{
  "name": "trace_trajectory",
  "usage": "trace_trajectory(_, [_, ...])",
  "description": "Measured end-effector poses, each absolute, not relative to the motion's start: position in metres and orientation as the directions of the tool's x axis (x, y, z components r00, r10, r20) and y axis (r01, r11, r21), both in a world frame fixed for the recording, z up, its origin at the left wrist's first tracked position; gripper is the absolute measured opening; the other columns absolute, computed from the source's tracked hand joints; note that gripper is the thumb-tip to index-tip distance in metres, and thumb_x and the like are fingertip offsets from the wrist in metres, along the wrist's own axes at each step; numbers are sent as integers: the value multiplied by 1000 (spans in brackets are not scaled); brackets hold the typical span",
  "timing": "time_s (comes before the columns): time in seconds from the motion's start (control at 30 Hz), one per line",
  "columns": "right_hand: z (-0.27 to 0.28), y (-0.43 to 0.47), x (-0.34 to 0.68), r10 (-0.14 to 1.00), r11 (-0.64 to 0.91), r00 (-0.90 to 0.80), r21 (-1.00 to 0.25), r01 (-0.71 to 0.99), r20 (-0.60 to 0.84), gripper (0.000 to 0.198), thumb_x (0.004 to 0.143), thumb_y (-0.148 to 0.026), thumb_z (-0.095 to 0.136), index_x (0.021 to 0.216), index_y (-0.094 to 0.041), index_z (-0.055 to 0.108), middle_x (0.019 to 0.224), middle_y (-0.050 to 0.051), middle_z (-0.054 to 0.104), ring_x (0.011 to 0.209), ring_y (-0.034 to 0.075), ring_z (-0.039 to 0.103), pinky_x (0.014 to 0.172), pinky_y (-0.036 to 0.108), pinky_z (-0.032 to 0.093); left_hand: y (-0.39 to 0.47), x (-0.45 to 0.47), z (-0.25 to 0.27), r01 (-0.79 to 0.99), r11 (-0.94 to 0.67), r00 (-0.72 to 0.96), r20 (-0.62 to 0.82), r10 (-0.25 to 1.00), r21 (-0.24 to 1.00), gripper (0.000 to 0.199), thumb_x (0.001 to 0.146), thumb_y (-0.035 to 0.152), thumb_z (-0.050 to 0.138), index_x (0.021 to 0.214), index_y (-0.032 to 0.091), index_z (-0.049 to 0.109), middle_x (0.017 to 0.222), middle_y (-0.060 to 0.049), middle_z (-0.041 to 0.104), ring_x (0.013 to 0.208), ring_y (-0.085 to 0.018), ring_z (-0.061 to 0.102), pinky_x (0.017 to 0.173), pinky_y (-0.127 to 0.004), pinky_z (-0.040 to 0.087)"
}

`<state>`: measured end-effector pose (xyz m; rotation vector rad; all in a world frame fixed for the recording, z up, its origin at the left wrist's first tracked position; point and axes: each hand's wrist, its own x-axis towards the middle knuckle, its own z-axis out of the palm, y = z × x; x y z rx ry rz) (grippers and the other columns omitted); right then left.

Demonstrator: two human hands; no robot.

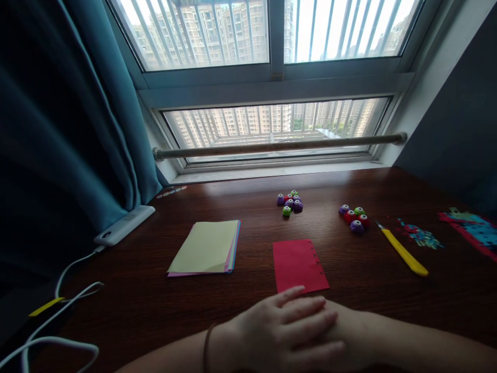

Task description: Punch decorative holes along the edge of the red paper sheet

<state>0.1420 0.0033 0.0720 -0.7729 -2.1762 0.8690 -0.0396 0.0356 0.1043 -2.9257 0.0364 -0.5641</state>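
Observation:
My left hand [285,327], with a thin brown band at its wrist, lies across my right hand [344,318] near the table's front edge. Its fingers are slightly spread and hold nothing. The right hand's fingers are hidden beneath it. Just beyond the left fingertips lies a red sheet of paper [298,264] with a row of small notches or holes along its right side. To the left sits a stack of coloured paper [207,246], pale yellow on top. A yellow craft knife [404,252] rests at the right, blade pointing away, apart from both hands.
Small one-eyed figures stand in a middle cluster [289,203] and a right cluster [354,217]. Paper bits [419,234] and a blue-and-red piece [476,230] lie far right. At left are a white device [125,226], its cable [64,336] and a curtain [112,103]. A window rail [279,147] runs behind.

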Motion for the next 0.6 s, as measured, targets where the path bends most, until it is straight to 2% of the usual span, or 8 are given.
trace_trajectory(0.03, [78, 17, 147, 628, 647, -694, -732, 212, 353, 16, 79, -33, 53, 89, -26, 64, 89, 3, 63, 80, 18, 60, 69, 29, 53, 43, -42, 108, 88, -978, 932, 363, 14, -189, 51, 89, 29, 44, 136, 24, 28, 138, -5, 38, 129, -24, 32, 109, -43, 26])
trace_trajectory(0.07, [83, 30, 152, 608, 632, -738, -740, 230, 290, 17, 81, -25, 49, 90, -23, 63, 99, 3, 62, 90, 17, 59, 78, 27, 51, 51, -44, 110, 180, -967, 928, 356, 107, -178, 52, 89, 26, 42, 138, 24, 24, 140, -4, 35, 131, -23, 28, 110, -42, 25])
trace_trajectory(0.13, [88, 54, 165, 683, 615, -659, -735, 286, 315, 18, 85, -23, 49, 97, -19, 62, 97, 3, 62, 89, 13, 58, 81, 23, 48, 67, -48, 106, 351, -932, 899, 313, 307, -94, 54, 90, 28, 38, 139, 16, 18, 144, -4, 27, 134, -21, 19, 111, -40, 22])
trace_trajectory(0.17, [88, 65, 172, 714, 618, -613, -717, 323, 338, 23, 85, -22, 50, 105, -19, 60, 101, 3, 61, 97, 13, 56, 88, 25, 45, 75, -50, 101, 417, -908, 878, 279, 390, -43, 57, 91, 33, 37, 139, 13, 15, 145, -4, 23, 135, -21, 16, 112, -40, 22])
trace_trajectory(0.23, [81, 86, 188, 816, 549, -446, -735, 398, 368, 19, 86, -24, 50, 99, -19, 63, 102, 3, 61, 97, 14, 56, 88, 26, 45, 87, -53, 90, 487, -873, 854, 191, 483, 32, 62, 90, 42, 36, 140, 14, 12, 147, -3, 18, 136, -20, 11, 112, -41, 20])
trace_trajectory(0.3, [70, 108, 203, 896, 443, -196, -765, 469, 398, 17, 83, -28, 53, 92, -19, 65, 95, 3, 63, 89, 14, 59, 80, 25, 49, 95, -55, 81, 502, -861, 853, 119, 509, 83, 67, 88, 48, 38, 140, 17, 10, 148, -2, 15, 137, -20, 9, 113, -43, 17])
trace_trajectory(0.37, [61, 131, 215, 909, 394, -101, -754, 525, 405, 22, 83, -30, 53, 97, -16, 63, 96, 5, 63, 84, 15, 60, 76, 27, 50, 99, -56, 75, 503, -854, 853, 80, 515, 131, 72, 86, 54, 40, 140, 18, 9, 148, -3, 13, 137, -20, 7, 113, -44, 15])
trace_trajectory(0.6, [50, 195, 215, 893, 365, -92, -592, 718, 440, 30, 81, -26, 54, 109, -16, 57, 107, 6, 59, 92, 18, 56, 82, 31, 46, 103, -57, 73, 511, -826, 850, 4, 527, 239, 74, 85, 57, 37, 140, 17, 10, 148, -7, 12, 137, -21, 9, 113, -42, 14])
